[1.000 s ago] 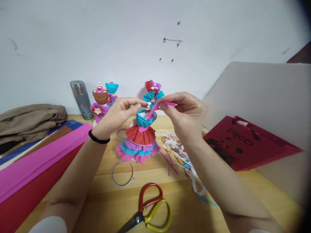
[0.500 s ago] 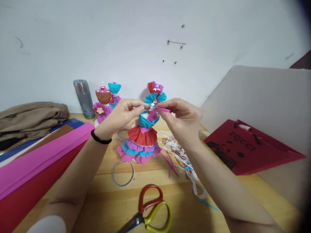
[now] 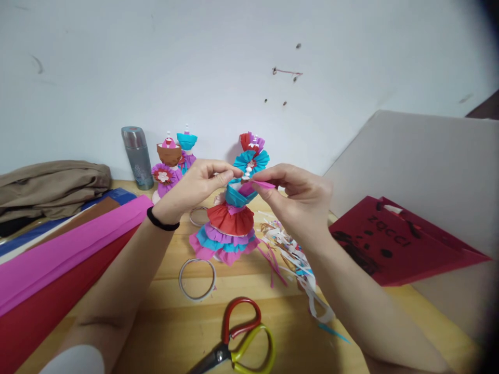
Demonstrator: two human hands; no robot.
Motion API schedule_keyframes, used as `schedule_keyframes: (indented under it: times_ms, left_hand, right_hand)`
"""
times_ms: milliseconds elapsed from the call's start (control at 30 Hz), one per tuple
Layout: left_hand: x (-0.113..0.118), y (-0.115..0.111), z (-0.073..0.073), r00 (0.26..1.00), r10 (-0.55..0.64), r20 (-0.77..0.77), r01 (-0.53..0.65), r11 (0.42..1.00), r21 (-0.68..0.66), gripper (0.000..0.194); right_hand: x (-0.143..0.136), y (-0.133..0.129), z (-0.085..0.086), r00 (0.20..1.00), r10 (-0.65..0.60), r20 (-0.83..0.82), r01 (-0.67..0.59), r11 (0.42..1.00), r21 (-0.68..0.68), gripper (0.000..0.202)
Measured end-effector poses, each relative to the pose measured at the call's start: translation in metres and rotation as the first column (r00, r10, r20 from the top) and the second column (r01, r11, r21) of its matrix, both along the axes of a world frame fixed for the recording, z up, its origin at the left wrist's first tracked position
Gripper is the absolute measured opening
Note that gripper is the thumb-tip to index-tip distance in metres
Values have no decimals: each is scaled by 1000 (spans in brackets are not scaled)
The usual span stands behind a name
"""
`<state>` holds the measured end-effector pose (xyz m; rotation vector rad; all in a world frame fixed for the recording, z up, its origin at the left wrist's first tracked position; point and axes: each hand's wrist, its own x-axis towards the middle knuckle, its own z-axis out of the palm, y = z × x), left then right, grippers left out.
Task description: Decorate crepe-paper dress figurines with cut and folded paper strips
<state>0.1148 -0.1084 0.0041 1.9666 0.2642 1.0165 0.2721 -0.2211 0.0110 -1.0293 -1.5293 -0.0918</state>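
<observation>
A small dress form (image 3: 231, 221) in a tiered paper skirt of red, purple, blue and pink stands upright, with a blue band round its top. From its left side my left hand (image 3: 206, 182) reaches to the white knob (image 3: 247, 171), thumb and forefinger nearly together; what lies between those fingertips is too small to make out. My right hand (image 3: 298, 195) pinches a pink paper strip (image 3: 265, 184) whose inner end runs down into the blue band. Another decorated form (image 3: 251, 161), with a blue paper fan, is just behind.
Two decorated forms (image 3: 167, 156) and a grey flask (image 3: 138, 158) stand back left. Paper sheets (image 3: 78, 228) and brown cloth (image 3: 54, 187) lie left. Tape rings (image 3: 197, 280) and scissors (image 3: 237, 337) are in front; paper scraps (image 3: 290, 249) and a red bag (image 3: 390, 241) are right.
My right hand has moved slightly right and down with the pink strip, away from the knob. My left hand stays at the knob. The view has shifted slightly.
</observation>
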Motion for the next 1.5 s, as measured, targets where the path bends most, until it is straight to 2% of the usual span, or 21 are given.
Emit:
schedule_keyframes:
  times_ms: [167,367,567,733,900,1067,1200,1500]
  left_hand:
    - [-4,-3,5,1000,4,2,-4,1000,-4,25]
    - [-9,-7,10,1000,13,0,-13,1000,4,24]
    - [-10,-9,11,999,31,-25,-31,999,11,22]
    - [-11,-13,12,995,97,-20,-97,995,22,19]
    - [-16,-28,21,979,190,71,-196,977,83,21]
    - [-16,-42,25,984,170,46,-175,977,122,21]
    - [-14,-39,22,976,201,84,-213,961,174,12]
    - [-15,-25,19,954,298,23,-299,948,107,21]
  right_hand:
    - [0,0,2,997,-7,-79,6,1000,-20,12]
    - [1,5,1,999,-54,-5,54,998,-29,13]
    - [-1,4,5,998,-49,-26,49,999,-7,15]
    - [3,3,11,998,12,-67,-13,1000,-3,17]
    - [2,1,21,989,84,-122,-84,996,6,16]
    - [-10,-2,33,992,118,-53,-118,993,-14,15]
    - [-13,-1,34,989,148,30,-149,988,36,13]
    - [0,14,33,960,-90,265,47,985,163,14]
